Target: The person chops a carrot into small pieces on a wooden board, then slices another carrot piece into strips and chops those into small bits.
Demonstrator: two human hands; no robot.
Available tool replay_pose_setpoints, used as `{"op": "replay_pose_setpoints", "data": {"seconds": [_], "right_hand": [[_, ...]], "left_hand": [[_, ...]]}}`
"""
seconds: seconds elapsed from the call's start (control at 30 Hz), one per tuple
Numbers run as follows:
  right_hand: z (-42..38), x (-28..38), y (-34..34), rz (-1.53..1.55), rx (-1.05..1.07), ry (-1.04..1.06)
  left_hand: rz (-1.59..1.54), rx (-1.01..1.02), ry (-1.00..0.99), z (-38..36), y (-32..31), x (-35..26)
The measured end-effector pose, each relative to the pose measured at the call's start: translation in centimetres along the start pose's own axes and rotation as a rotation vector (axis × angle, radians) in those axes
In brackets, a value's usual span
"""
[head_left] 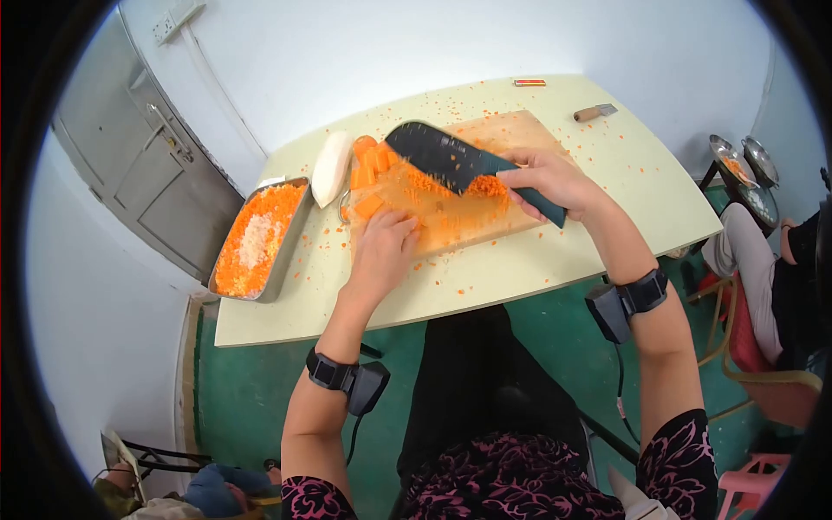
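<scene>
My right hand (pixel 555 184) grips the dark green handle of a black-bladed cleaver (pixel 442 154). The blade is held tilted over the wooden cutting board (pixel 511 130), with orange bits stuck to it. Beneath and beside it lies a pile of finely chopped carrot (pixel 487 185). On the board's left part my left hand (pixel 384 247) rests with its fingers curled together against carrot pieces; the fingertips partly hide what they press on. A flat carrot piece (pixel 368 206) lies at those fingers. More carrot chunks (pixel 371 165) are heaped at the board's upper left corner.
A metal tray (pixel 299 227) of chopped carrot with a pale heap stands at the left. Beside it lies a peeled white radish (pixel 331 169). A wooden-handled scraper (pixel 594 113) and a small red packet (pixel 529 83) are farther back. A person (pixel 763 269) sits at the right.
</scene>
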State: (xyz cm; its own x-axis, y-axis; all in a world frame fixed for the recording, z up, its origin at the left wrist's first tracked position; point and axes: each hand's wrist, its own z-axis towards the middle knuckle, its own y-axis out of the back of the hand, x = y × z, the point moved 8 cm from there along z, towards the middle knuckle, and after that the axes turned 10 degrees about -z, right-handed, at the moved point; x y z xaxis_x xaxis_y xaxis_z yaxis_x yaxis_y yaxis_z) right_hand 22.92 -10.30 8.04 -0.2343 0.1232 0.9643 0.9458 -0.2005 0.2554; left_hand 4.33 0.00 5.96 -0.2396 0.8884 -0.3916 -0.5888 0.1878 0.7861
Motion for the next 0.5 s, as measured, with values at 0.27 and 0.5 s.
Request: {"op": "replay_pose_setpoints", "data": {"seconds": [0.27, 0.5], "right_hand": [[-3.1, -0.2, -2.8, -0.256, 0.001, -0.116], [-2.5, 1.0, -0.8, -0.491, -0.199, -0.023]], "left_hand": [[0.008, -0.074, -0.002, -0.4, 0.7, -0.1], [-0.014, -0.13, -0.064, -0.1, 0.7, 0.0]]}}
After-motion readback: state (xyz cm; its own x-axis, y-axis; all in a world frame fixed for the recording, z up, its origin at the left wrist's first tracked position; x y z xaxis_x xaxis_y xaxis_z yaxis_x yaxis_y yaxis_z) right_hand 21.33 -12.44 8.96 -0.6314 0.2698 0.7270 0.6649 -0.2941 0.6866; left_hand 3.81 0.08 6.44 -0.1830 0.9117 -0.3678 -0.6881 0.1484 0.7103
